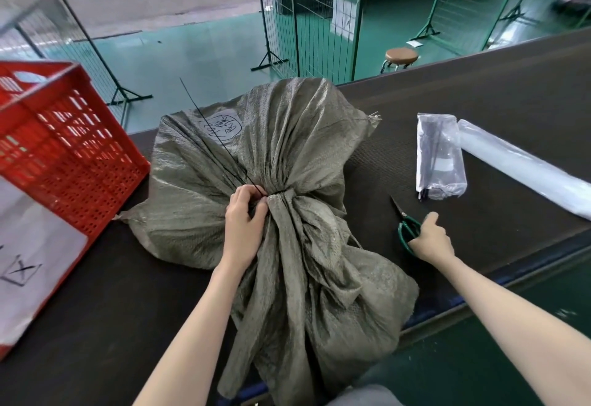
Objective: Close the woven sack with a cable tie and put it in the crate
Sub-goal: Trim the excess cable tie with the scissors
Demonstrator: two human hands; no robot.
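Your left hand (244,216) pinched the black cable tie (211,133) at the grey-green woven sack (287,156)'s cinched neck. Your right hand (430,239) gripped green-handled scissors (404,223). The sack looked soft and bulky, best lifted by its neck.

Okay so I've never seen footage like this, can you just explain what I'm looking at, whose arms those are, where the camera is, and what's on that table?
There is no machine here. The single picture comes from a camera worn on a person's head, looking down at their own bare arms. A grey-green woven sack lies on a dark table. The left hand pinches its gathered neck, where a black cable tie is cinched, its long tail sticking up. The right hand grips green-handled scissors resting on the table. Beyond lie a clear plastic packet and a plastic roll. A red crate stands at left.
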